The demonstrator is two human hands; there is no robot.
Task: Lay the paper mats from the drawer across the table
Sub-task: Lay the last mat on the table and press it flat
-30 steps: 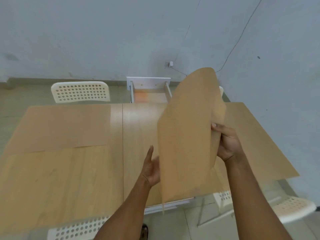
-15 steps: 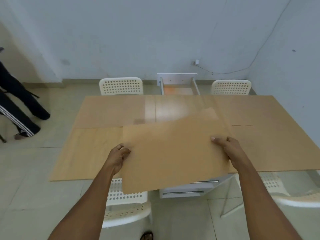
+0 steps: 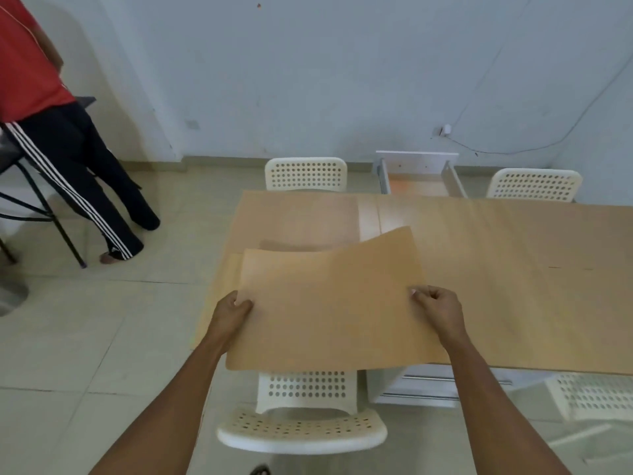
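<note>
Left hand (image 3: 233, 311) and right hand (image 3: 436, 308) pinch one mat (image 3: 329, 303) by its side edges, held above the table (image 3: 368, 214) near-left. Mats (image 3: 513, 269) cover most; this one not laid yet.

Table (image 3: 513, 234) cut off at right

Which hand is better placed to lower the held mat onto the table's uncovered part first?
Probably the left hand: it grips the held mat over the table's left end, beside the bare strip.
</note>
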